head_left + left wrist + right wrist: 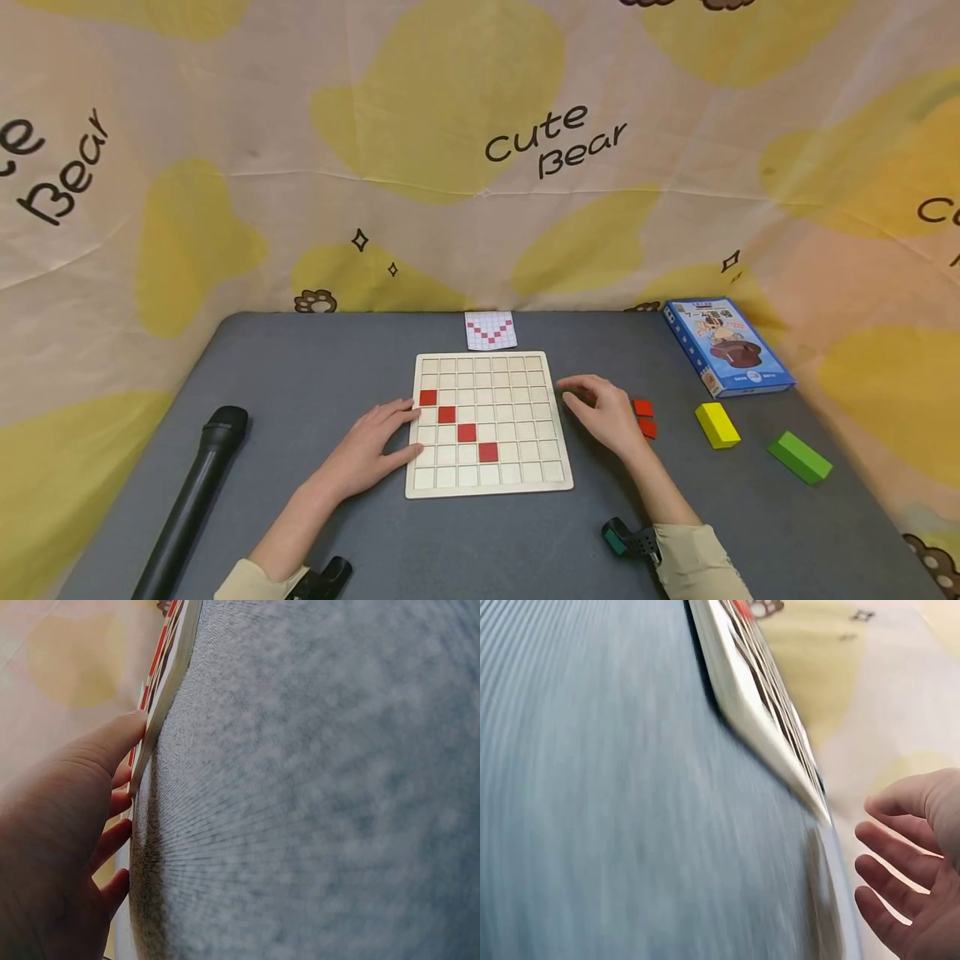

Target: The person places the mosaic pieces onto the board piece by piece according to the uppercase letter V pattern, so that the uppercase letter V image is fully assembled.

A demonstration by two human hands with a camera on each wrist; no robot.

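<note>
A pale grid board (487, 362) lies flat on the grey table, and several red square tiles (467, 432) sit in its cells in a diagonal running down to the right. At the board's left edge rests my left hand (371, 450), its thumb and fingertips touching the rim; the left wrist view shows the thumb (112, 742) against the side of the board. My right hand (603, 414) is just beyond the right edge with its fingers loosely bent. Nothing shows between those fingers (896, 851) in the right wrist view. Two loose red tiles (642, 407) lie beside that hand, partly hidden.
Behind the board is a small card (491, 331) with a red V-shaped grid pattern. A blue box (727, 346), a yellow block (717, 426) and a green block (800, 457) are on the right. A black microphone (198, 492) lies on the left.
</note>
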